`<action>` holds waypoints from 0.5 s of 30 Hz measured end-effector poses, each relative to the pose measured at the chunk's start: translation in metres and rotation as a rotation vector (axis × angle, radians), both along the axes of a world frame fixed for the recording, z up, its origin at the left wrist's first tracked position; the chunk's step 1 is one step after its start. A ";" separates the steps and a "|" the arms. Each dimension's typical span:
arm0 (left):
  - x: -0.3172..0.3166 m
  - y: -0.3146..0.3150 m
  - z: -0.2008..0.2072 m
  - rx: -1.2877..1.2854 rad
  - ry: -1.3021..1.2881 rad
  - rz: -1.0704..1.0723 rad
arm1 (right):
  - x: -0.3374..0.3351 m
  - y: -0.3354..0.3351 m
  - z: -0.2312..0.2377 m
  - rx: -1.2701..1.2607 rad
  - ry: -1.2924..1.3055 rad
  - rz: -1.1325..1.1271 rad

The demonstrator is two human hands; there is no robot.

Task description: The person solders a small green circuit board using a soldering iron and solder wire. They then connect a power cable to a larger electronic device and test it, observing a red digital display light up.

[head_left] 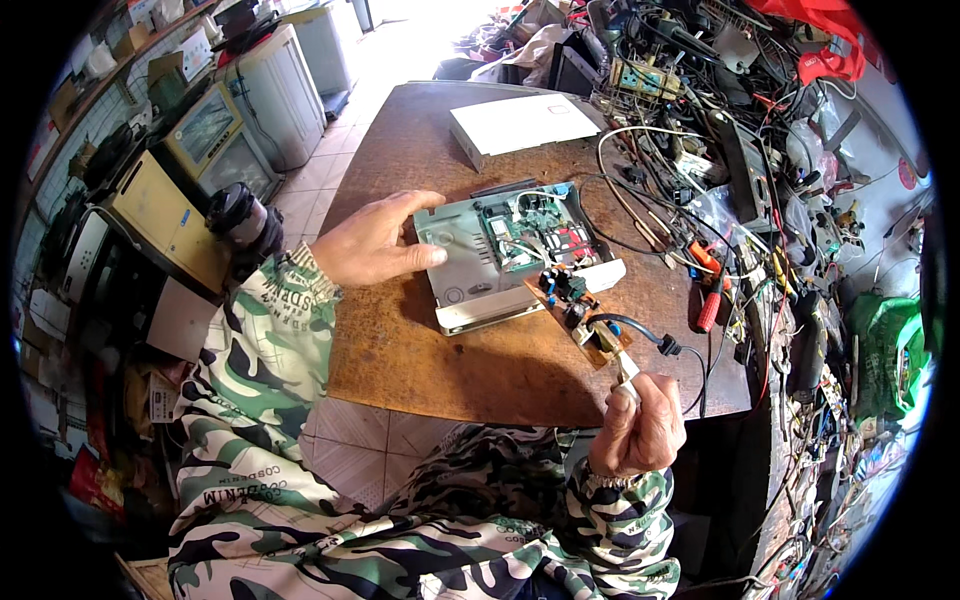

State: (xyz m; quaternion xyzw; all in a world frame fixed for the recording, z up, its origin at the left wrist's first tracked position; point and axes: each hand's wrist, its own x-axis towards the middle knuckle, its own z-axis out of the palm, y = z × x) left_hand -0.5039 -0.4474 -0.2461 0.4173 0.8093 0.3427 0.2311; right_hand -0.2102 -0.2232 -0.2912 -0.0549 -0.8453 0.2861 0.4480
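Observation:
My left hand (378, 240) grips the left side of an opened metal device case (462, 262), its thumb and fingers spread along the edge. Inside the case, toward the right, lies a green circuit board (508, 240) with white and red wires. A brown circuit board (560, 310) carrying dark components leans tilted against the case's near right edge. A black cable (640, 332) runs from this board. My right hand (640, 425) is closed, pinching a narrow pale piece (627, 368) at the board's near end. I cannot make out what kind of piece it is.
A white metal cover (525, 122) lies at the wooden table's (385, 350) far end. A red-handled screwdriver (709, 308) rests at the right among tangled cables (690, 60). Cabinets and appliances (265, 95) line the left side. A green bag (888, 350) is far right.

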 end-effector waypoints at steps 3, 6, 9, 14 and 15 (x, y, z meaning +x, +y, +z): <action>-0.010 0.011 -0.014 0.067 -0.063 0.014 | -0.001 -0.003 -0.001 0.002 0.002 -0.020; -0.003 0.017 -0.010 0.037 0.045 -0.017 | -0.002 -0.008 -0.004 -0.023 0.035 -0.056; 0.014 0.017 -0.011 0.124 -0.116 -0.014 | 0.004 -0.003 0.000 -0.252 -0.003 0.022; 0.037 0.034 -0.015 0.179 -0.029 -0.155 | -0.003 -0.002 0.000 -0.407 0.016 0.036; 0.044 0.030 -0.013 0.182 0.051 -0.168 | -0.004 0.000 0.000 -0.415 0.005 0.085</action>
